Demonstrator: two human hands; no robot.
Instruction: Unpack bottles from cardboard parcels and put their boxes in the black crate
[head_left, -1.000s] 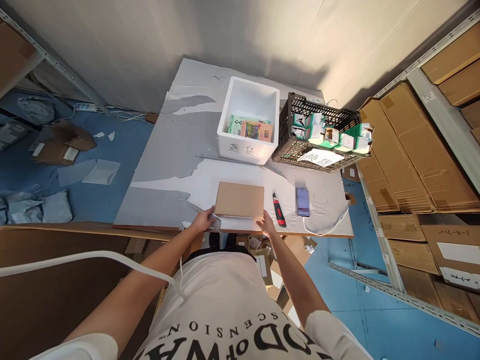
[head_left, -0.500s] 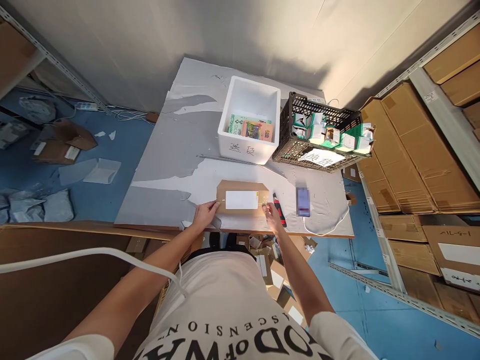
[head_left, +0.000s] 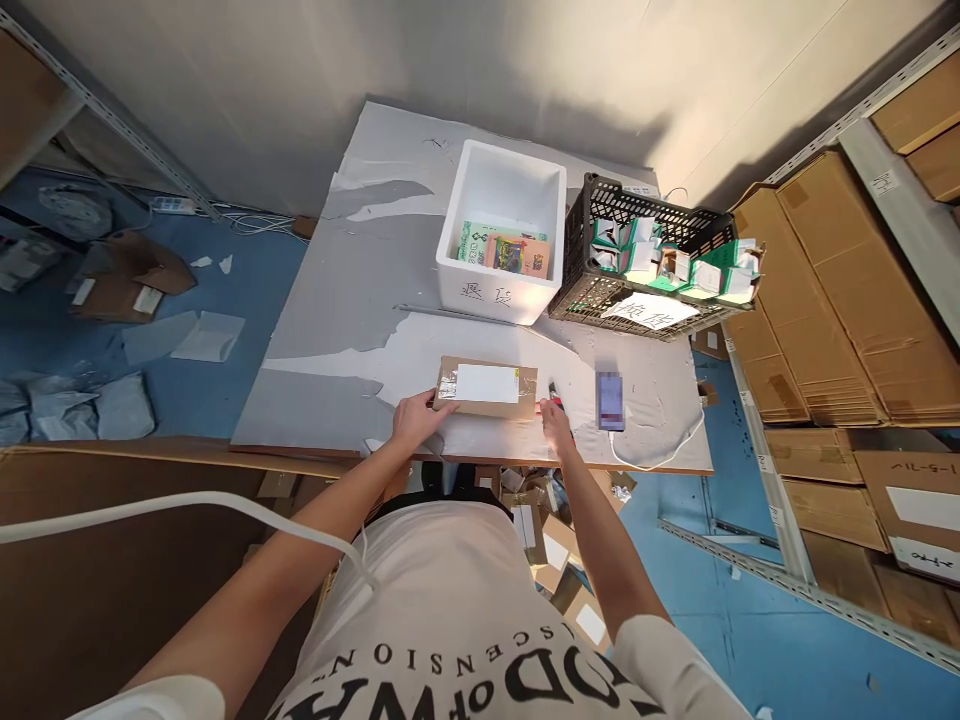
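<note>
A small brown cardboard box (head_left: 472, 408) with a white label and clear tape at its ends lies near the table's front edge. My left hand (head_left: 420, 416) grips the box's left end, thumb along the near side. Just right of the box, my right hand (head_left: 555, 426) closes over a red and black utility knife (head_left: 554, 393), mostly hidden under the fingers. To the right of that hand lies a phone (head_left: 610, 402) with a lit screen and a white cable plugged in.
Behind the box stand a white foam box (head_left: 487, 293) holding colourful packets and a black plastic crate (head_left: 581, 290) full of small green-white boxes. Shelves with large cartons (head_left: 832, 290) line the right side. A white cable (head_left: 187, 500) crosses at left.
My right hand has let go of the box's right end and moved onto the utility knife. The box has tilted, showing its near side and taped ends; my left hand stays on it.
</note>
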